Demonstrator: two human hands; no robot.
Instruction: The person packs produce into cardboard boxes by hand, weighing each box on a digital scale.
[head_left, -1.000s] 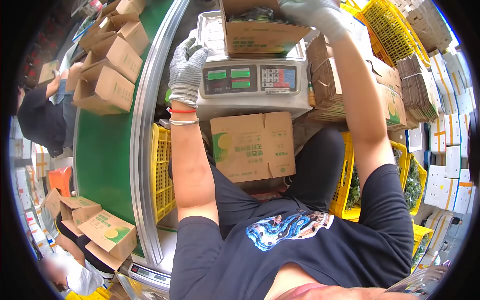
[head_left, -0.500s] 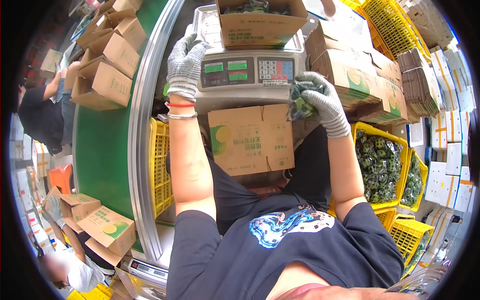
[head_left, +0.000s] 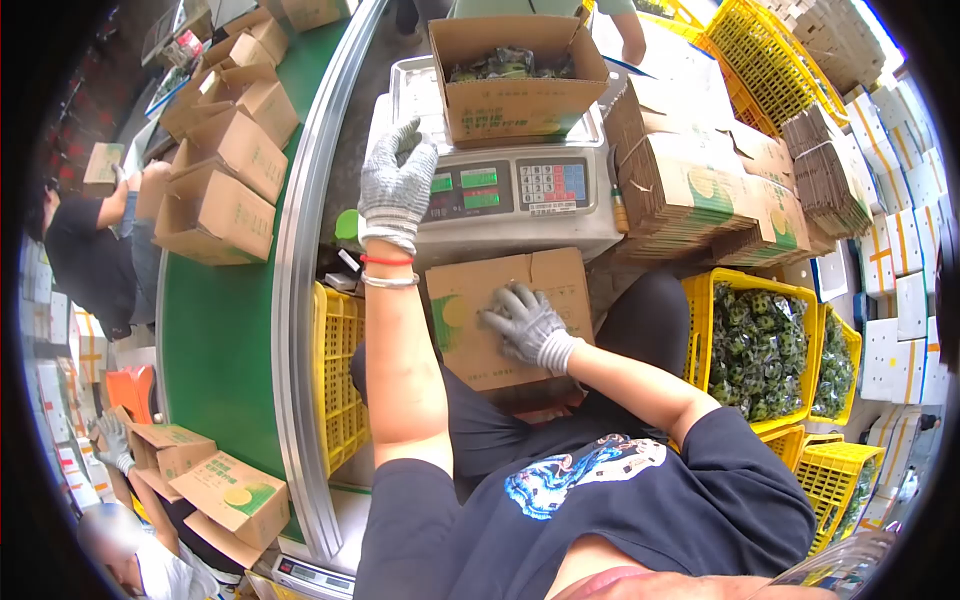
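My left hand (head_left: 398, 185), in a grey knit glove, is beside the front left of the weighing scale (head_left: 505, 190), fingers loosely bent and holding nothing. On the scale's platform stands an open carton (head_left: 525, 100) with clear bags of dark green fruit (head_left: 512, 64) inside. My right hand (head_left: 525, 325), also gloved, rests with spread fingers on a flattened carton (head_left: 480, 355) in front of the scale, above my lap.
Stacks of folded cartons (head_left: 690, 190) stand right of the scale. A yellow crate (head_left: 698, 350) of bagged green fruit is at my right, another yellow crate (head_left: 338, 375) at my left. A green conveyor (head_left: 215, 350) carries open cartons (head_left: 215, 225). Other people stand beyond.
My right hand has let go of the bag of green fruit and moved down and left onto the flattened carton. The whole view has shifted, showing more of the carton on the scale.
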